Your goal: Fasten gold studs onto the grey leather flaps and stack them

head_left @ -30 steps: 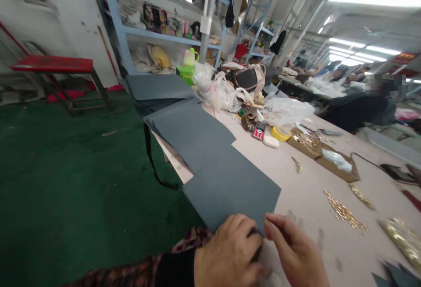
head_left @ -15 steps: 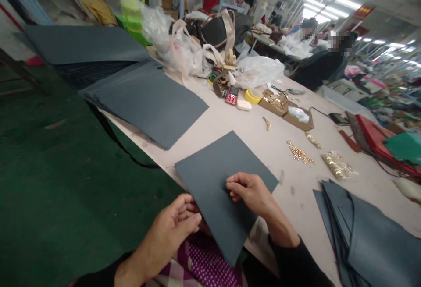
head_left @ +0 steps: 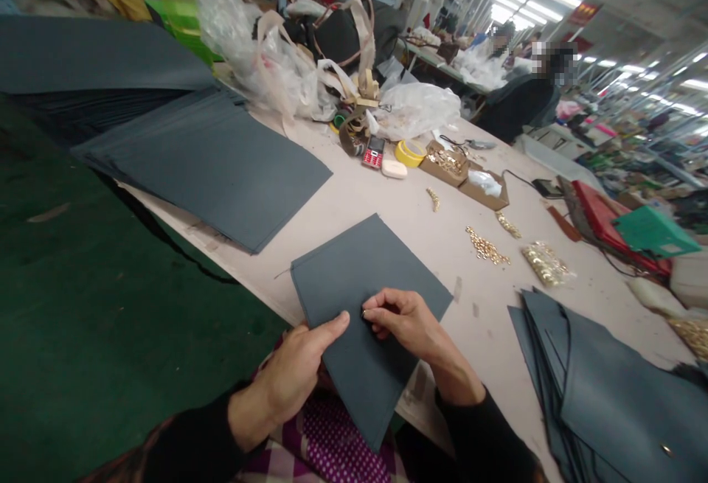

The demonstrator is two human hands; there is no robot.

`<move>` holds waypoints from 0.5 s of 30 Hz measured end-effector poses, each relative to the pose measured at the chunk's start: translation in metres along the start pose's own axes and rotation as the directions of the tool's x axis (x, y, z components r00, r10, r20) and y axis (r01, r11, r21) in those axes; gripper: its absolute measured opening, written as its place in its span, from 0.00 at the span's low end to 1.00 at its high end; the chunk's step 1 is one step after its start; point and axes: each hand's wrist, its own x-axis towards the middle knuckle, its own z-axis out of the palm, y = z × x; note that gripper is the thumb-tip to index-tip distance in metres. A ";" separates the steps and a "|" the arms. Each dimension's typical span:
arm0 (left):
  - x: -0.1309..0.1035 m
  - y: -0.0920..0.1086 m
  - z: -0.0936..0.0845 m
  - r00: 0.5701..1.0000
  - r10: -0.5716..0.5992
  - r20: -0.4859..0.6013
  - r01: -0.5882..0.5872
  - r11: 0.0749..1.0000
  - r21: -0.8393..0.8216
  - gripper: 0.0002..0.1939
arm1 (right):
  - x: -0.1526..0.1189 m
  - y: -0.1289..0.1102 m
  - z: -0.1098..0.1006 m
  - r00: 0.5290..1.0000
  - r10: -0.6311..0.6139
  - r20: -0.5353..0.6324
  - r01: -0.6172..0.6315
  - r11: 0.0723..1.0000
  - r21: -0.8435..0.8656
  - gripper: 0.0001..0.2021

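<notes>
A dark blue-grey leather-like panel (head_left: 359,265) lies at the table's near edge, its near corner jutting out over my lap. My left hand (head_left: 296,369) grips its left edge, thumb on top and fingers hidden underneath. Above the panel's middle, my right hand (head_left: 406,324) pinches a small shiny metal fitting (head_left: 363,313) between thumb and forefinger, at the panel's surface. Its exact kind is too small to tell. On the table beyond are a pile of small gold-coloured metal pieces (head_left: 487,247) and a clear bag of similar pieces (head_left: 546,263).
Stacked panels (head_left: 221,166) lie on the left; more panels (head_left: 625,387), one bearing a metal fitting (head_left: 667,450), are at right. Farther back are cardboard boxes (head_left: 484,189), yellow tape (head_left: 410,153), a phone (head_left: 374,152) and plastic bags (head_left: 423,108). A person (head_left: 517,103) sits beyond.
My left hand has moved from beside the panel onto its edge, thumb now on top. My right hand stays pinched over the panel's middle. The view has shifted slightly.
</notes>
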 end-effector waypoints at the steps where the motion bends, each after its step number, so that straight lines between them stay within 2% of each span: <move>1: 0.000 0.000 0.000 1.000 -0.010 0.004 0.010 1.000 -0.015 0.25 | 0.001 0.001 0.000 1.000 0.000 0.007 0.000 1.000 0.003 0.13; 5: -0.002 0.003 -0.001 0.998 -0.053 0.045 0.055 0.998 -0.025 0.24 | 0.002 -0.002 0.004 1.000 0.010 0.008 -0.010 1.000 0.017 0.12; 8: -0.003 0.007 -0.003 0.999 -0.020 -0.031 0.025 0.980 0.196 0.24 | 0.000 -0.007 0.005 0.999 0.024 -0.029 -0.024 1.000 -0.018 0.10; 10: -0.001 0.010 -0.005 0.996 0.049 -0.080 -0.010 0.902 0.431 0.24 | -0.002 -0.009 0.003 0.994 -0.055 -0.099 0.041 0.990 -0.138 0.10; 11: 0.001 0.012 -0.005 0.991 0.126 -0.051 -0.078 0.833 0.548 0.23 | -0.002 -0.009 0.001 0.981 -0.128 -0.146 0.091 0.968 -0.235 0.09; 12: 0.004 0.013 -0.006 0.972 0.233 0.036 -0.200 0.734 0.649 0.22 | -0.003 -0.007 -0.001 0.959 -0.214 -0.186 0.141 0.928 -0.345 0.09; 13: 0.008 0.012 -0.005 0.922 0.351 0.164 -0.356 0.602 0.715 0.21 | -0.004 -0.005 -0.004 0.932 -0.296 -0.208 0.178 0.876 -0.449 0.08; 14: 0.013 0.011 -0.005 0.838 0.449 0.310 -0.509 0.439 0.740 0.22 | -0.004 -0.002 -0.008 0.910 -0.356 -0.213 0.199 0.825 -0.528 0.08; 15: 0.017 0.008 -0.003 0.732 0.516 0.446 -0.629 0.258 0.733 0.25 | -0.004 0.002 -0.013 0.897 -0.390 -0.209 0.208 0.789 -0.578 0.07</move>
